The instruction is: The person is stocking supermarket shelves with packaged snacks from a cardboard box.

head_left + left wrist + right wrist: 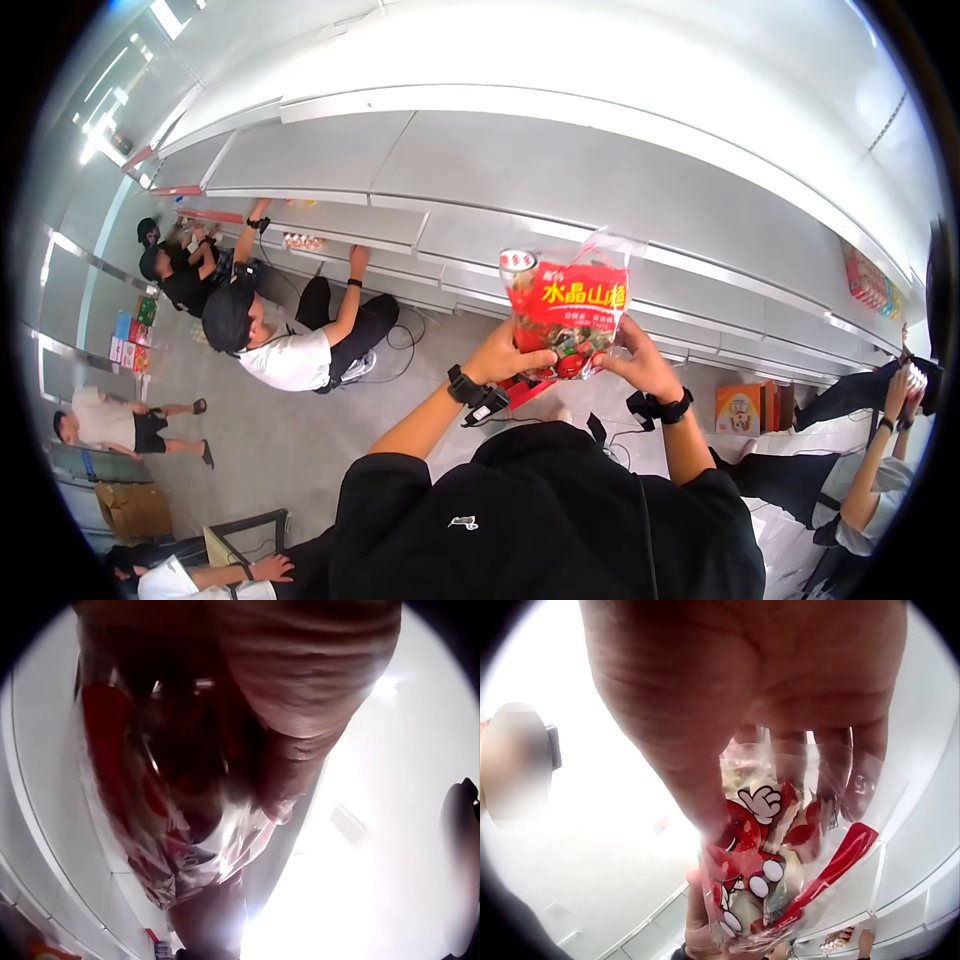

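Note:
A red and clear plastic bag with yellow lettering (575, 305) is held up between both hands in the head view. My left hand (505, 357) grips its lower left side, thumb across the front. On the lower right side my right hand (645, 365) holds it the same way. The left wrist view shows the shiny bag (187, 825) under the left hand (307, 682). Through the clear film in the right wrist view, fingers of the right hand (742, 690) show behind the bag (754, 862), which bears a red cartoon figure.
Long grey shelves (560, 170) run across ahead. Packaged goods (870, 283) stand on the right end. A person in a white shirt (290, 355) crouches at the shelves on the left; others are farther off. Cartons (740, 408) stand on the floor at the right.

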Motion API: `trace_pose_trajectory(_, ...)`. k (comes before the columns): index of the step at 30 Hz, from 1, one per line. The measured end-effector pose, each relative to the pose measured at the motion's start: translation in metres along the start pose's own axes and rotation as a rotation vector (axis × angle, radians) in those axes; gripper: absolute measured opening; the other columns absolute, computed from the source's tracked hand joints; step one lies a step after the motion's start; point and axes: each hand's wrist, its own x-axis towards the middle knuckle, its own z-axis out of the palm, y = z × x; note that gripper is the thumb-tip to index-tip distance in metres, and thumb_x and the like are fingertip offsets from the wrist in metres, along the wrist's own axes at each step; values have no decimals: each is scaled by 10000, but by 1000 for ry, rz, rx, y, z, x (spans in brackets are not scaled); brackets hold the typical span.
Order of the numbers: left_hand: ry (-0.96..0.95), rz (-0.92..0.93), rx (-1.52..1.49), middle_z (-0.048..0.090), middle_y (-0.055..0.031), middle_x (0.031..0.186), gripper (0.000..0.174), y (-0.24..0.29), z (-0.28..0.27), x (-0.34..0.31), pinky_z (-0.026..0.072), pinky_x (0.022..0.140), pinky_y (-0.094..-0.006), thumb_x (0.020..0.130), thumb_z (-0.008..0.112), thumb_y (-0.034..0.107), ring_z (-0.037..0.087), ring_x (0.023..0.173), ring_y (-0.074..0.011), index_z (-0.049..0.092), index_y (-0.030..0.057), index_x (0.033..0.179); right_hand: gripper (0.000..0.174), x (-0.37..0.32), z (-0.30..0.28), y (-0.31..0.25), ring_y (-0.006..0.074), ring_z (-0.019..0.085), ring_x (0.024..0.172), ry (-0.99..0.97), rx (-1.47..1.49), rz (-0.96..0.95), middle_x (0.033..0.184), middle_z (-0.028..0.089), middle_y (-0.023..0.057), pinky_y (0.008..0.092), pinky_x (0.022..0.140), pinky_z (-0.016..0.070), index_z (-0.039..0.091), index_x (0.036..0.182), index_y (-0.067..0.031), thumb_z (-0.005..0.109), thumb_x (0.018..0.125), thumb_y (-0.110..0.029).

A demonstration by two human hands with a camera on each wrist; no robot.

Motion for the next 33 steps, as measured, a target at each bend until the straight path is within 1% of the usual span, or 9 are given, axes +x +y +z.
trace_pose_trajectory(6, 73, -7, -80, 629, -63, 1187, 530, 27, -13, -18, 481, 938, -333, 795, 769, 50, 591, 1074, -147, 520, 22, 1262, 695, 9, 11, -10, 215, 445, 1292, -1, 198, -67, 1388, 483, 132, 396, 1057, 376, 417, 1394, 6, 765, 829, -199)
trace_pose_trajectory(10, 47, -60, -2, 617, -63, 1201, 556, 71, -28, -27, 480, 939, -337, 777, 780, 39, 578, 1095, -146, 509, 22, 1262, 626, 0, 8, -1, 221, 505, 1239, 19, 235, -49, 1332, 538, 127, 383, 1031, 402, 444, 1376, -6, 723, 867, -240)
trace_pose_trajectory(13, 74, 41, -43, 602, -66, 1222, 585, 95, -42, -23, 478, 942, -336, 782, 774, 38, 564, 1115, -141, 483, 27, 1290, 540, -5, 9, 18, 228, 558, 1177, 129, 62, 99, 1278, 579, 126, 368, 991, 433, 485, 1348, -20, 696, 883, -198)
trace_pose_trajectory(17, 56, 57, -6, 594, -59, 1224, 543, 93, -68, -7, 478, 933, -329, 823, 713, 64, 566, 1104, -139, 467, 24, 1304, 453, -21, 11, 48, 207, 614, 1088, 197, 53, 154, 1195, 642, 108, 347, 943, 463, 518, 1310, -28, 661, 896, -147)
trace_pose_trajectory(22, 123, -168, -246, 597, -42, 1209, 432, 46, -83, 11, 480, 911, -301, 886, 629, 106, 574, 1087, -141, 499, 30, 1291, 408, -40, 13, 70, 187, 619, 1070, 251, 26, 222, 1183, 651, 106, 325, 896, 493, 554, 1274, -28, 658, 897, -143)
trace_pose_trajectory(25, 97, -180, -171, 606, -46, 1194, 446, 39, -90, 14, 480, 927, -309, 886, 652, 131, 577, 1084, -141, 501, 23, 1291, 412, -46, 14, 73, 183, 620, 1062, 267, 36, 253, 1175, 653, 103, 322, 895, 494, 548, 1279, -26, 654, 898, -139)
trace_pose_trajectory(29, 16, -78, -57, 609, -44, 1186, 514, 24, -92, 10, 486, 907, -300, 841, 694, 61, 578, 1058, -129, 470, 20, 1302, 414, -50, 17, 74, 181, 619, 1061, 282, 47, 266, 1174, 652, 99, 320, 891, 495, 543, 1285, -29, 648, 900, -138)
trace_pose_trajectory(30, 8, -131, -43, 608, -44, 1193, 548, 20, -93, 10, 480, 917, -304, 821, 705, 29, 577, 1055, -125, 454, 19, 1308, 414, -48, 18, 75, 181, 620, 1062, 281, 50, 267, 1176, 651, 98, 320, 890, 495, 542, 1287, -30, 646, 901, -139)
trace_pose_trajectory(33, 48, -153, -57, 638, -46, 1135, 390, 17, -89, 11, 516, 844, -300, 853, 676, 80, 605, 1005, -123, 557, 18, 1219, 412, -48, 20, 77, 181, 622, 1058, 269, 42, 265, 1188, 644, 86, 323, 889, 494, 543, 1290, -34, 638, 904, -142)
